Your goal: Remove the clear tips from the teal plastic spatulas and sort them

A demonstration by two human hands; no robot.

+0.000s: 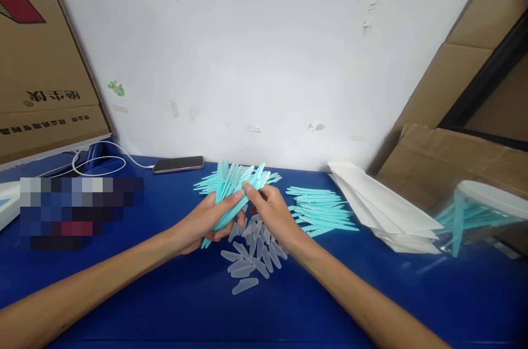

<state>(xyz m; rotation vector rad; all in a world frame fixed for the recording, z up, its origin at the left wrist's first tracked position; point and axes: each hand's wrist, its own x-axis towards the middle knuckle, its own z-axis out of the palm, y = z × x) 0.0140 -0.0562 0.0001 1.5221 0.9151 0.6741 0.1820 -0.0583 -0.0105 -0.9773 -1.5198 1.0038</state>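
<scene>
My left hand [212, 214] is wrapped round a fanned bundle of thin turquoise sticks [237, 192], its thumb lying across them. On the bundle's right side, my right hand [268, 203] pinches the sticks near their upper ends. Several translucent blade-shaped covers [243, 267] lie loose on the blue table [185, 294] below and between my hands. Behind the hands, more turquoise sticks rest on the table, partly hidden by the bundle. Right of my right hand is a separate pile of turquoise sticks [324, 209].
At the right are a stack of white sheets or bags [383, 206] and a clear container [487, 209] with turquoise sticks in it. A phone [178, 164] with a white cable lies at the back left. Cardboard boxes [45, 63] stand at both sides, before a white wall [264, 52].
</scene>
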